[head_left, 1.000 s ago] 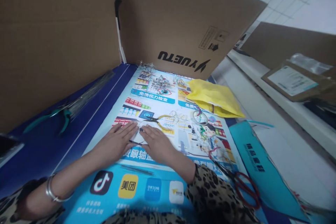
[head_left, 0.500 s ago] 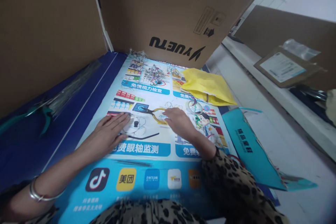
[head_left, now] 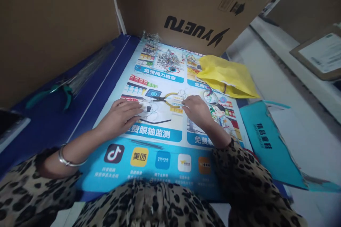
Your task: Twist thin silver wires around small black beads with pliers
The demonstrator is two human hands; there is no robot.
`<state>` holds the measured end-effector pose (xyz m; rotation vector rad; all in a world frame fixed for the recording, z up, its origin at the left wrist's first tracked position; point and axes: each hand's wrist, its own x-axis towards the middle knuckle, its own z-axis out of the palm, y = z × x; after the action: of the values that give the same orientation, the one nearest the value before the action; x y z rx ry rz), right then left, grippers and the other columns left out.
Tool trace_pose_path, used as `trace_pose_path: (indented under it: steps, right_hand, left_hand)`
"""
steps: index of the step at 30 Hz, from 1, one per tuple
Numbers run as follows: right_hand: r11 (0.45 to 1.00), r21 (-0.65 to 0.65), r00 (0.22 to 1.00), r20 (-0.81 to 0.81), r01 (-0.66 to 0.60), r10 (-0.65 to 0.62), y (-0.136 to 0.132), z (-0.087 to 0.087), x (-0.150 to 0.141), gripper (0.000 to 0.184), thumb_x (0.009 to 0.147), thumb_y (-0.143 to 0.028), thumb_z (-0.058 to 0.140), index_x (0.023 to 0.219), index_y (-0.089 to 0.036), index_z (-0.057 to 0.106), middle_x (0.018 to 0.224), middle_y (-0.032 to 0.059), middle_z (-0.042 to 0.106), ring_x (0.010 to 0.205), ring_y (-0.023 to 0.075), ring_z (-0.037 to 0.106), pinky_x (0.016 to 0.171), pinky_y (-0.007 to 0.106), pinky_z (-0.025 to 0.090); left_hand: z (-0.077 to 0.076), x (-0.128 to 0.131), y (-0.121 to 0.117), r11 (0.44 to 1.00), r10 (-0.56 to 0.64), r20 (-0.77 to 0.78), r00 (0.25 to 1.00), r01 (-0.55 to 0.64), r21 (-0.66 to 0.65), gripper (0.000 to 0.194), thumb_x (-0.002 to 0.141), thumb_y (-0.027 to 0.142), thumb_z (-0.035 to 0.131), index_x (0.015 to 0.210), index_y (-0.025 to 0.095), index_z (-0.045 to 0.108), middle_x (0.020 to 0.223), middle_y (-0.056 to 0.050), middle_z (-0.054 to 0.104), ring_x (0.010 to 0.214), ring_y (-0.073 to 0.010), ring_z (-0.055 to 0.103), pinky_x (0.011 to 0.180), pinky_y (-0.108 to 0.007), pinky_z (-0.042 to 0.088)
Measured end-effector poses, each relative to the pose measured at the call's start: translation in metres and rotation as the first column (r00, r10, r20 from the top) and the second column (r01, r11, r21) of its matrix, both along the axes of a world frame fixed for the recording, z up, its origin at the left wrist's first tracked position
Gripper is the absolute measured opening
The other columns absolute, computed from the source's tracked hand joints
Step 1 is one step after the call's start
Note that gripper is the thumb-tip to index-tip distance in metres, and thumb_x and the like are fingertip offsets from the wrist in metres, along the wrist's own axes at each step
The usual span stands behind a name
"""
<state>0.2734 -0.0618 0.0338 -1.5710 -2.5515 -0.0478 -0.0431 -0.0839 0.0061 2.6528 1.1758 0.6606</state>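
Note:
My left hand (head_left: 124, 114) is over the left side of the printed poster (head_left: 149, 149), its fingers bent and drawn together. What it may hold is too small to tell. Yellow-handled pliers (head_left: 172, 101) lie between my two hands, jaws pointing left and handles spread. Just right of the handles, my right hand (head_left: 196, 110) has its fingers curled in a pinch; their contents are hidden. Thin loops of wire (head_left: 146, 111) and a small black piece (head_left: 149, 109) lie near my left fingertips. More tangled wire (head_left: 172, 60) is farther back on the poster.
A yellow bag (head_left: 226, 74) and a torn teal box piece (head_left: 269, 142) are on the right. Teal-handled pliers (head_left: 50, 95) and a bundle of thin wires (head_left: 90, 67) lie left. Large cardboard (head_left: 191, 3) stands behind. A dark flat device (head_left: 10, 124) is at the left edge.
The view has shifted, so the scene sits farther right and higher. My left hand has gone from lying flat to bent fingers. My right hand has come off the pliers' handle.

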Motion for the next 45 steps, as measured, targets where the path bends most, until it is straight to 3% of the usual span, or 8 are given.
trace_pose_path:
  steps: [4, 6, 9, 19, 25, 30, 36, 45]
  right_hand:
    - [0.997, 0.036, 0.994, 0.092, -0.062, 0.058, -0.031, 0.006, -0.023, 0.023, 0.09, -0.025, 0.044, 0.081, -0.016, 0.063, 0.082, 0.0079, 0.06, 0.083, 0.0209, 0.047, 0.075, 0.031, 0.036]
    - [0.991, 0.01, 0.981, 0.143, -0.136, 0.134, -0.042, 0.004, -0.032, 0.024, 0.09, -0.021, 0.042, 0.077, -0.016, 0.062, 0.079, 0.0076, 0.059, 0.08, 0.0199, 0.047, 0.074, 0.031, 0.036]
    - [0.994, 0.034, 0.98, 0.175, -0.101, 0.093, -0.046, -0.002, -0.036, 0.023, 0.089, -0.017, 0.042, 0.079, -0.014, 0.063, 0.08, 0.0096, 0.06, 0.081, 0.021, 0.048, 0.074, 0.032, 0.037]
    - [0.982, 0.15, 0.989, -0.078, -0.117, 0.129, -0.058, -0.029, -0.042, 0.028, 0.09, -0.019, 0.041, 0.108, -0.014, 0.063, 0.114, 0.0105, 0.062, 0.108, 0.0218, 0.051, 0.094, 0.037, 0.042]
    - [0.987, 0.156, 0.997, 0.079, -0.033, 0.021, -0.051, -0.026, -0.019, 0.026, 0.089, -0.022, 0.045, 0.107, -0.014, 0.063, 0.11, 0.0101, 0.064, 0.1, 0.0235, 0.056, 0.087, 0.038, 0.044]
    - [0.981, 0.168, 0.967, 0.22, 0.092, -0.129, -0.053, -0.013, -0.015, 0.021, 0.088, -0.024, 0.048, 0.082, -0.013, 0.064, 0.086, 0.0131, 0.066, 0.083, 0.0252, 0.057, 0.074, 0.038, 0.043]
    - [0.976, 0.002, 0.969, -0.119, -0.216, 0.215, -0.09, -0.006, -0.061, 0.02, 0.087, -0.033, 0.052, 0.096, -0.018, 0.062, 0.094, 0.0078, 0.065, 0.087, 0.0203, 0.055, 0.077, 0.033, 0.046]
    - [0.94, -0.18, 0.941, -0.233, -0.29, 0.245, -0.094, -0.012, -0.083, 0.013, 0.082, -0.023, 0.06, 0.094, -0.017, 0.059, 0.094, 0.0071, 0.06, 0.091, 0.0215, 0.051, 0.079, 0.034, 0.045]
  left_hand:
    - [0.006, 0.004, -0.005, 0.998, -0.058, 0.042, 0.997, 0.058, 0.004, 0.021, 0.09, 0.029, 0.045, 0.092, 0.021, 0.065, 0.093, -0.004, 0.067, 0.092, -0.0182, 0.058, 0.086, -0.034, 0.038]
    - [0.006, 0.007, -0.007, 0.996, -0.085, 0.039, 0.996, 0.086, -0.014, 0.022, 0.091, 0.03, 0.045, 0.09, 0.02, 0.065, 0.089, -0.004, 0.066, 0.089, -0.0178, 0.058, 0.083, -0.033, 0.039]
    - [0.004, 0.009, -0.008, 0.994, -0.102, 0.047, 0.994, 0.104, -0.038, 0.024, 0.091, 0.032, 0.044, 0.089, 0.019, 0.064, 0.087, -0.005, 0.065, 0.088, -0.0178, 0.057, 0.083, -0.033, 0.04]
    - [0.006, 0.009, -0.007, 0.997, -0.079, 0.145, 0.986, 0.08, 0.003, 0.021, 0.09, 0.027, 0.046, 0.086, 0.018, 0.064, 0.082, -0.004, 0.066, 0.083, -0.0181, 0.06, 0.079, -0.033, 0.043]
    - [0.0, 0.007, -0.005, 0.996, -0.077, 0.031, 0.997, 0.078, -0.044, 0.024, 0.091, 0.028, 0.045, 0.108, 0.021, 0.06, 0.107, -0.005, 0.065, 0.099, -0.02, 0.058, 0.087, -0.035, 0.043]
    - [-0.001, 0.008, -0.004, 0.997, -0.036, -0.038, 0.999, 0.033, -0.077, 0.026, 0.09, 0.031, 0.046, 0.111, 0.023, 0.06, 0.115, -0.005, 0.062, 0.106, -0.0222, 0.055, 0.091, -0.04, 0.043]
    - [-0.01, 0.014, 0.001, 0.999, -0.026, 0.008, 1.0, 0.027, -0.018, 0.031, 0.089, 0.027, 0.047, 0.118, 0.02, 0.056, 0.117, -0.008, 0.061, 0.11, -0.023, 0.053, 0.095, -0.042, 0.042]
    - [-0.013, 0.02, 0.01, 0.991, 0.123, 0.39, 0.912, -0.13, -0.008, 0.02, 0.086, 0.025, 0.052, 0.1, 0.016, 0.064, 0.105, -0.008, 0.066, 0.103, -0.0197, 0.058, 0.092, -0.039, 0.046]
